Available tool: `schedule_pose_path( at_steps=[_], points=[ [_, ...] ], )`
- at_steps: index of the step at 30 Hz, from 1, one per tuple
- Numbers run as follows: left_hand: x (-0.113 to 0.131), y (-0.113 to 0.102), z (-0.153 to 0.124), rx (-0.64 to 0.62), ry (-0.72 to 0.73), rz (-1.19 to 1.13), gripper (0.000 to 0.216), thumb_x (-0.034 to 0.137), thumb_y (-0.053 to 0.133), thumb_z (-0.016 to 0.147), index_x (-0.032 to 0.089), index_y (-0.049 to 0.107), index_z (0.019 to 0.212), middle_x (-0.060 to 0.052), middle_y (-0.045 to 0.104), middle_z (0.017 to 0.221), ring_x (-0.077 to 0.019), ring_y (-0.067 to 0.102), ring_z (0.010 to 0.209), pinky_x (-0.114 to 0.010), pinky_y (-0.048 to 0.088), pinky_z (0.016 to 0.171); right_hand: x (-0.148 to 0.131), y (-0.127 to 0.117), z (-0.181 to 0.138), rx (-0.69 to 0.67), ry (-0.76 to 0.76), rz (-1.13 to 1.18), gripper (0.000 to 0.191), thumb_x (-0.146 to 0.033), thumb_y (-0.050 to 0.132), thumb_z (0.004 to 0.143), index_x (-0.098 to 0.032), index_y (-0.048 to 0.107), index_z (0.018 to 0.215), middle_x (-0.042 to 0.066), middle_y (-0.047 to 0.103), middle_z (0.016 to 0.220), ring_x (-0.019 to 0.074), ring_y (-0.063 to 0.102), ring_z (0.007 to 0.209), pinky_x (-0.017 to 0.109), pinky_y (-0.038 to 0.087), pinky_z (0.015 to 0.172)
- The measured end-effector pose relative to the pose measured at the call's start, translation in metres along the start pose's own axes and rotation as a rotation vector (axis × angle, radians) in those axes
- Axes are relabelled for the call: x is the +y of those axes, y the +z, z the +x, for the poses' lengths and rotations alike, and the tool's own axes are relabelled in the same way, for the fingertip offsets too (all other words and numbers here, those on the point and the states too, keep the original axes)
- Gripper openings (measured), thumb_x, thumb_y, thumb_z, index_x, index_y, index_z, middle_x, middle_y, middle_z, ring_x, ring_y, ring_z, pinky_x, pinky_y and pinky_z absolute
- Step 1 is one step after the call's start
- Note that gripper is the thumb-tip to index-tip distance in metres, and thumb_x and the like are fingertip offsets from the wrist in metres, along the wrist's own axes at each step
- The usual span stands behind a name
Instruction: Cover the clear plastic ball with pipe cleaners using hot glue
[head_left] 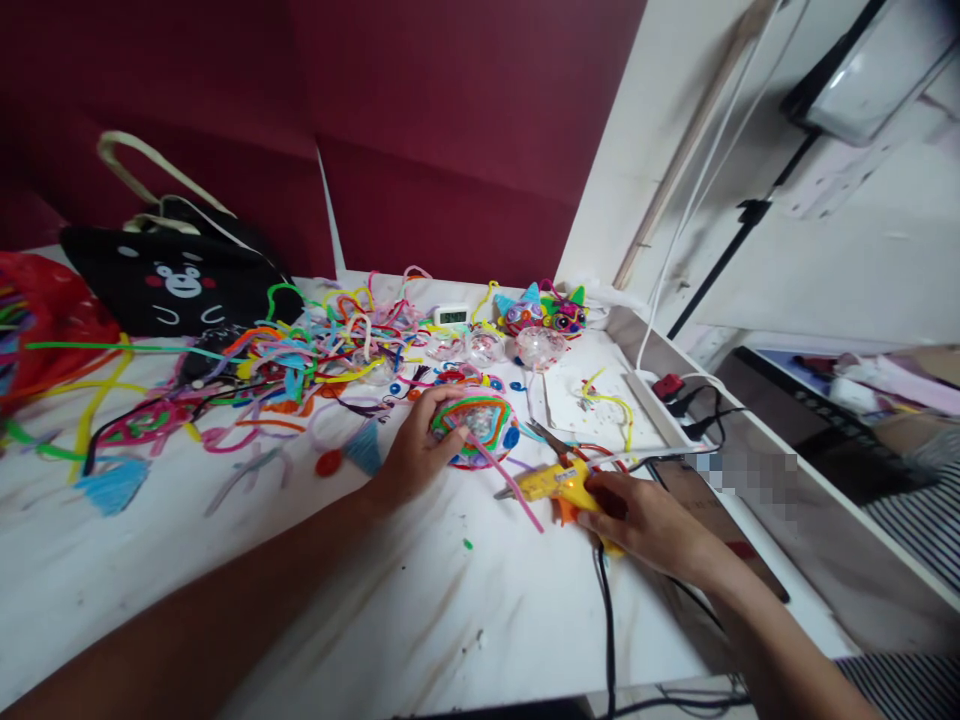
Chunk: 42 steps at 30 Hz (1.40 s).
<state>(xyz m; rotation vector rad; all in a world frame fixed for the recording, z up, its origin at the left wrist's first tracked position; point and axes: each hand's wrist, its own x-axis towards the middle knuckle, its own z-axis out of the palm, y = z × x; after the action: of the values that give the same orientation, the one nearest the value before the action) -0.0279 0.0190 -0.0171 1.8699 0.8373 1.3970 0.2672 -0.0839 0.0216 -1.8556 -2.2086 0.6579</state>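
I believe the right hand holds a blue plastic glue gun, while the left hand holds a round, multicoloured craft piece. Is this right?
Not blue: the head view shows a yellow plastic glue gun in the right hand. The left hand does hold the round, multicoloured craft piece.

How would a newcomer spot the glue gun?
On the white table, find the right hand. It grips the glue gun, tip pointing left. Its chunky yellow body sets it apart from the scissors just behind it.
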Motion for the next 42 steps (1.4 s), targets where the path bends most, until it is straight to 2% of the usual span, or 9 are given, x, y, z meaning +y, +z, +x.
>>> schedule_pose_path(
  at_steps=[6, 12, 20, 24, 28, 31, 35, 38, 42],
  points=[
    [-0.003, -0.002, 0.0, -0.013, 0.004, -0.028, 0.036, 0.025, 0.06, 0.086, 0.02, 0.05, 0.12, -0.012, 0.054, 0.13, -0.0268, 0.05, 0.129, -0.047, 0.037, 0.113, 0.002, 0.009, 0.005, 0.025, -0.033, -0.031, 0.016, -0.033, 0.055, 0.087, -0.019, 0.061, 0.084, 0.002, 0.066, 0.078, 0.0144, 0.056, 0.063, 0.026, 0.036, 0.058],
    [0.003, -0.003, 0.002, -0.009, -0.021, -0.02, 0.036, 0.026, 0.06, 0.085, 0.02, 0.051, 0.119, -0.012, 0.055, 0.127, -0.027, 0.053, 0.125, -0.047, 0.04, 0.109, 0.006, 0.016, 0.002, 0.101, -0.005, 0.01, 0.02, -0.036, 0.051, 0.088, -0.018, 0.06, 0.087, 0.003, 0.064, 0.078, 0.0151, 0.055, 0.063, 0.027, 0.039, 0.058],
    [0.003, -0.003, 0.003, -0.001, -0.049, -0.024, 0.038, 0.025, 0.059, 0.082, 0.018, 0.052, 0.119, -0.012, 0.059, 0.123, -0.0266, 0.058, 0.117, -0.045, 0.045, 0.103, 0.003, -0.012, -0.024, 0.274, 0.042, 0.252, 0.031, -0.049, 0.055, 0.089, -0.019, 0.06, 0.096, 0.002, 0.062, 0.077, 0.0148, 0.055, 0.062, 0.026, 0.044, 0.055],
    [0.005, -0.003, 0.002, 0.003, -0.01, -0.014, 0.034, 0.024, 0.059, 0.083, 0.02, 0.053, 0.117, -0.01, 0.06, 0.122, -0.0256, 0.058, 0.118, -0.043, 0.047, 0.102, -0.011, -0.014, -0.027, 0.482, 0.068, 0.626, 0.038, -0.05, 0.071, 0.079, -0.02, 0.061, 0.099, 0.003, 0.064, 0.081, 0.0146, 0.059, 0.063, 0.024, 0.049, 0.053],
    [0.007, -0.003, 0.001, 0.009, 0.013, 0.017, 0.033, 0.023, 0.058, 0.084, 0.021, 0.053, 0.117, -0.01, 0.059, 0.123, -0.0252, 0.057, 0.118, -0.043, 0.046, 0.103, -0.028, -0.002, -0.018, 0.718, 0.03, 0.849, 0.04, -0.034, 0.087, 0.061, -0.021, 0.06, 0.088, 0.001, 0.065, 0.081, 0.0153, 0.066, 0.07, 0.023, 0.055, 0.059],
    [0.006, -0.003, 0.0, 0.004, 0.025, 0.017, 0.034, 0.023, 0.058, 0.084, 0.02, 0.053, 0.118, -0.01, 0.058, 0.124, -0.0252, 0.055, 0.121, -0.042, 0.045, 0.104, -0.039, 0.008, -0.011, 0.726, -0.028, 0.835, 0.037, -0.031, 0.086, 0.063, -0.021, 0.065, 0.091, 0.005, 0.07, 0.092, 0.0191, 0.07, 0.077, 0.028, 0.059, 0.066],
    [0.0, -0.002, -0.002, 0.006, 0.04, 0.008, 0.035, 0.022, 0.059, 0.085, 0.02, 0.052, 0.12, -0.01, 0.057, 0.126, -0.024, 0.053, 0.123, -0.04, 0.043, 0.106, -0.043, 0.019, -0.008, 0.673, -0.098, 0.628, 0.024, -0.031, 0.077, 0.075, -0.02, 0.07, 0.095, 0.009, 0.072, 0.096, 0.0234, 0.071, 0.086, 0.034, 0.061, 0.075],
    [-0.001, -0.001, -0.003, 0.014, 0.047, 0.025, 0.035, 0.022, 0.058, 0.086, 0.021, 0.052, 0.121, -0.009, 0.057, 0.128, -0.0243, 0.053, 0.124, -0.041, 0.042, 0.107, -0.041, 0.026, -0.006, 0.682, -0.186, 0.468, 0.016, -0.03, 0.074, 0.079, -0.02, 0.072, 0.091, 0.008, 0.073, 0.087, 0.0234, 0.071, 0.082, 0.033, 0.061, 0.071],
    [0.001, 0.0, -0.004, 0.007, 0.047, 0.034, 0.035, 0.022, 0.058, 0.087, 0.021, 0.052, 0.121, -0.01, 0.057, 0.128, -0.0246, 0.053, 0.125, -0.041, 0.042, 0.108, -0.039, 0.032, -0.004, 0.619, -0.232, 0.475, 0.013, -0.026, 0.071, 0.082, -0.02, 0.072, 0.093, 0.005, 0.075, 0.082, 0.0187, 0.07, 0.069, 0.026, 0.059, 0.059]
  ],
)
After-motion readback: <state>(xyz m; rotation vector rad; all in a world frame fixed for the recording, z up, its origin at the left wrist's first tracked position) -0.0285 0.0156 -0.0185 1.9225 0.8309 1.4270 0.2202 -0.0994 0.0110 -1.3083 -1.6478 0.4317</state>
